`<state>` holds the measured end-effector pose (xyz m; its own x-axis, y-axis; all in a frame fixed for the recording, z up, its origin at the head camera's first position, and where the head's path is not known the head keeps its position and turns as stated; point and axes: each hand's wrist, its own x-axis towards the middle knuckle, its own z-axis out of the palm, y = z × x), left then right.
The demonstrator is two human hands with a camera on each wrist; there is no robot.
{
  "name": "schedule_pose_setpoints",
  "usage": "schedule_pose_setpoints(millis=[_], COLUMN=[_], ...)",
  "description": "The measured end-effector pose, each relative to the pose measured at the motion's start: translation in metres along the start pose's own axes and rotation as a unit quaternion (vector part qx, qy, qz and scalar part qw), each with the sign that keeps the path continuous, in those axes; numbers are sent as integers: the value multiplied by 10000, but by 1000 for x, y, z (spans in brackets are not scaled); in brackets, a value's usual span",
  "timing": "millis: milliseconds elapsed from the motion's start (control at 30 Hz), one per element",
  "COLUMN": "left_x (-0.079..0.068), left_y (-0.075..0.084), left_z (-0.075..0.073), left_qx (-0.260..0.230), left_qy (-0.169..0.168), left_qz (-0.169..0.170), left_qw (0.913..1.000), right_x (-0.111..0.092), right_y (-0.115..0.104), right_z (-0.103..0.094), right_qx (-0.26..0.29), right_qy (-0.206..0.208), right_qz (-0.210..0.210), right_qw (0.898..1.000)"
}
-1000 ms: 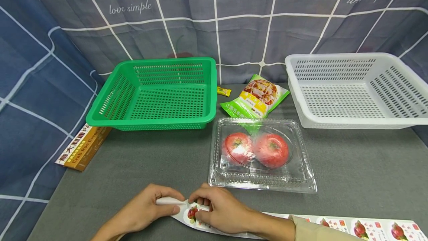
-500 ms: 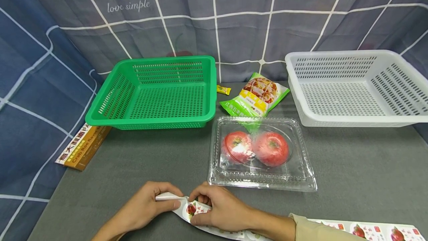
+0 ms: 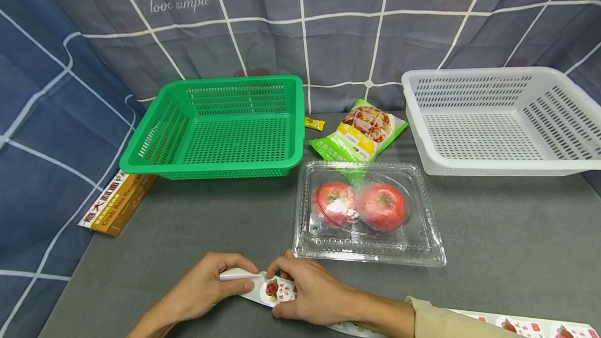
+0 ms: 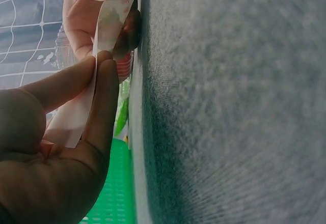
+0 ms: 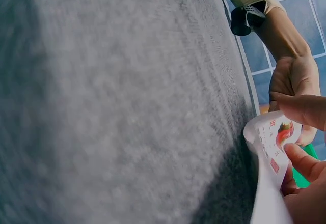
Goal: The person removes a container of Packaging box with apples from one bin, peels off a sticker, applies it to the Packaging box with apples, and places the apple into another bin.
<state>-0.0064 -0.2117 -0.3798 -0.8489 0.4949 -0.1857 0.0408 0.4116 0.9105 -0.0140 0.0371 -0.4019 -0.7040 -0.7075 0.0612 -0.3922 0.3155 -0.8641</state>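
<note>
A long white strip of fruit-printed stickers (image 3: 279,291) runs between my hands at the table's front edge. My left hand (image 3: 206,283) pinches its left end between thumb and fingers, where the paper curls back. In the left wrist view the strip's bare white end (image 4: 74,119) hangs down inside the palm. Close beside it, my right hand (image 3: 319,291) grips the strip, thumb toward the printed side. A printed red fruit (image 5: 285,132) shows between the right hand's fingers. Further right, the strip's tail (image 3: 530,325) lies on the table, partly hidden under the right forearm.
Just beyond the hands lies a clear plastic box (image 3: 368,252) with two red apples (image 3: 381,206). Behind it are a green-and-white food packet (image 3: 363,132) and a small yellow sachet (image 3: 314,123). A green basket (image 3: 211,170), white basket (image 3: 507,167) and brown box (image 3: 119,205) stand around.
Both hands stay nearly in place, still holding the strip. The strip's middle and right-hand part have dropped slightly toward the front edge. The head view has tilted a little.
</note>
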Motion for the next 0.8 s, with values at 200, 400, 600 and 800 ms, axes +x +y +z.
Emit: schedule_pose_setpoints(millis=[200,400,600,800], left_x=[0,0,-1,-2], left_y=[-1,-1,2,3], left_z=[-1,-1,-1,0], left_qx=[-119,-304,-5,88], left_qy=[-141,-377,-290,-173], left_qz=[146,337,251,53], left_qw=[9997,9983,9993,9998], right_x=[1,1,2,1], right_y=[1,1,0,1], right_z=[-1,-2,-2,-1], right_qx=[0,166,680,1054], right_qy=[-56,-26,87,185], right_qz=[-52,-156,-11,71], right_qw=[10000,9997,9976,9942])
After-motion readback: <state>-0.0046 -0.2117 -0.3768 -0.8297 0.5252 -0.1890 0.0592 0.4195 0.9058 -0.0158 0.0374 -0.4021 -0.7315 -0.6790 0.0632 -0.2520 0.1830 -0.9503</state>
